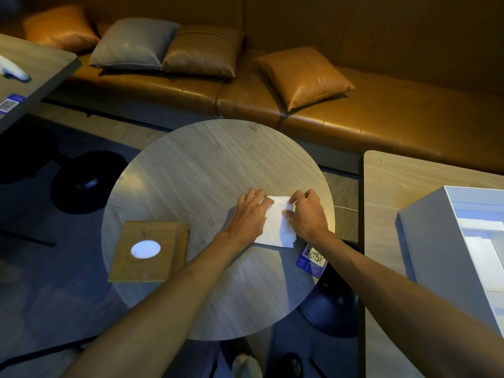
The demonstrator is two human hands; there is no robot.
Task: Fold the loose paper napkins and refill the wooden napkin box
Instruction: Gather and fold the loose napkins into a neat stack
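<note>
The napkin (275, 225) lies flat near the right edge of the round counter (204, 173), its near corner touching or overlapping a blue QR card (312, 259) that sits at the rim. The left hand (249, 211) rests on the napkin's left side with fingers spread and fairly straight, pressing it down. The right hand (308, 211) has its fingers curled and pinches a raised flap at the far right corner. The main risk is a crooked crease: if the pressing hand slips on the smooth counter while the flap is drawn over, the layers will probably shear and the edges will no longer meet. Thin paper pinched this tightly could also tear or crumple. Working so close to the right edge, a sweep of the forearm could push the napkin or the card off the rim. The wooden napkin box (147, 249) sits well apart at the left edge, and its near-left corner seems to reach the rim, so a careless nudge when refilling might tip it off. Stepped edges at the napkin's near right corner suggest several layers, but whether they are one folded sheet or a stack cannot be told. Both hands hide the fold line. The box's oval opening shows only white, so how full it is stays unknown. A white box (436, 241) on the neighbouring counter (387, 181) is cut off at the right, its contents unclear.
</note>
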